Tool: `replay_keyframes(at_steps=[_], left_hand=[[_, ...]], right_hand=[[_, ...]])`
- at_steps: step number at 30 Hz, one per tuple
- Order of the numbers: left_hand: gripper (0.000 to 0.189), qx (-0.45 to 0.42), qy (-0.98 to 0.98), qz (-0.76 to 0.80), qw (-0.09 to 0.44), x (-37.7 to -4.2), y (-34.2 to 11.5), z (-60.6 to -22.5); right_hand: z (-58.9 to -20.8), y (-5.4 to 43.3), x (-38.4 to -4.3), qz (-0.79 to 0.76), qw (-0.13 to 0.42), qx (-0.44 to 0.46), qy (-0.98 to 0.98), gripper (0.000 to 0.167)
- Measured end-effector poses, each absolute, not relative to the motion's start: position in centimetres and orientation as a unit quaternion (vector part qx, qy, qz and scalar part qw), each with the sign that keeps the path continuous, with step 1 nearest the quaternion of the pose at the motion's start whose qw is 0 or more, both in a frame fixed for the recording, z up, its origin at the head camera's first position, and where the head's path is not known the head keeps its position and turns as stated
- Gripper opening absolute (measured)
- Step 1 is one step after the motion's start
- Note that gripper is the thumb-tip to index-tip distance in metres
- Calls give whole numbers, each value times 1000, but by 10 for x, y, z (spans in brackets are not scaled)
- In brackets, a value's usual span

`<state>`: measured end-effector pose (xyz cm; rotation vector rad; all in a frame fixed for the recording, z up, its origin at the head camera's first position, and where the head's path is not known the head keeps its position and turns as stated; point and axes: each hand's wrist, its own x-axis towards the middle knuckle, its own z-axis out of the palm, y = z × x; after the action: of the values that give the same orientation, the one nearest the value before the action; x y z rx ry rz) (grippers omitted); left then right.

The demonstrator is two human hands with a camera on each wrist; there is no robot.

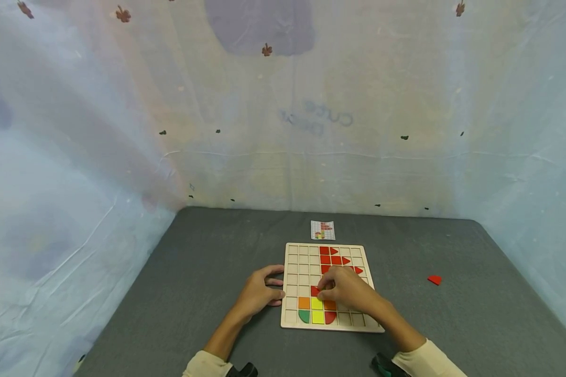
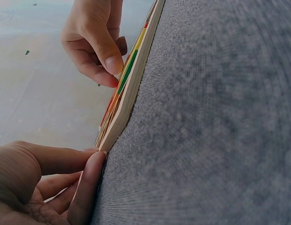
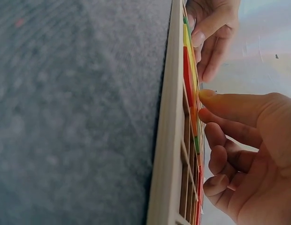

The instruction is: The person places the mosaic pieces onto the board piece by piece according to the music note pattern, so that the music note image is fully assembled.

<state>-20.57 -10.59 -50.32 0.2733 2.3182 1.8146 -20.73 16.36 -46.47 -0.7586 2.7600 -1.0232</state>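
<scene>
A pale wooden grid board lies on the grey table, with flat coloured tiles in some cells. My left hand is at its left edge; in the left wrist view thumb and forefinger pinch the rim. My right hand reaches over the middle, with thumb and forefinger pinching at a red tile, partly covered by the fingertips. Below it are yellow tiles, an orange square, a green quarter-round and a red quarter-round. Red squares and triangles fill upper cells.
A small printed card with a coloured grid pattern lies just behind the board. One loose red tile lies on the table to the right. A patterned cloth hangs around the grey table.
</scene>
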Motion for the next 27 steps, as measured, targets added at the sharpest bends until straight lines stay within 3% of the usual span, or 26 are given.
replay_keyframes(at_steps=[27], left_hand=[[66,88,781,612,93,-205,-106,-501]], right_hand=[[-454,237,-198,-355,-10,-150,922,25]])
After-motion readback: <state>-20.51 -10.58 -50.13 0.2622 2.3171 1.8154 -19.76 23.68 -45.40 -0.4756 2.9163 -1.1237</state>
